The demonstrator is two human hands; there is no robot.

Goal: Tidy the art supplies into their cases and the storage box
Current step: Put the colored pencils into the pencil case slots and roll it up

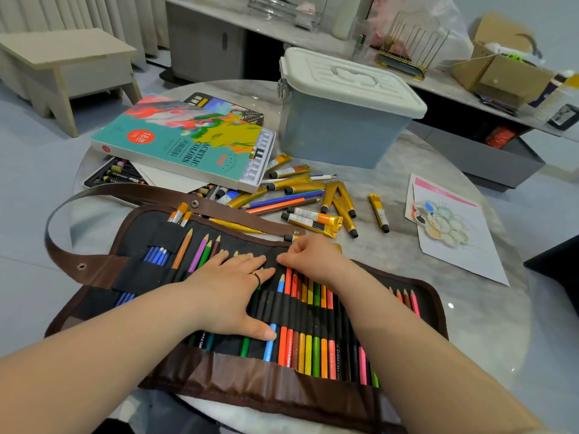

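Lying unrolled beneath both hands, a brown pencil case (238,380) is spread with its long axis left to right. The left hand (228,292) is pressed flat, fingers straight, on the case's middle. The right hand (313,256) is curled at the case's upper flap; whether fabric is pinched cannot be told. Coloured pencils (308,346) are slotted crosswise, tips pointed toward the storage box (338,130) beyond the case.

Your roll-up pencil case (134,277) is black inside with brown edging. The coloured pencils (308,349) in it run blue, orange, red, yellow, green and pink. Your acrylic paint box (175,136) is teal with red and yellow splashes. The paint tubes (344,195) are gold with black caps. The storage box (338,133) is pale blue-grey under a white lid (351,79). The counter (391,245) is marbled grey.
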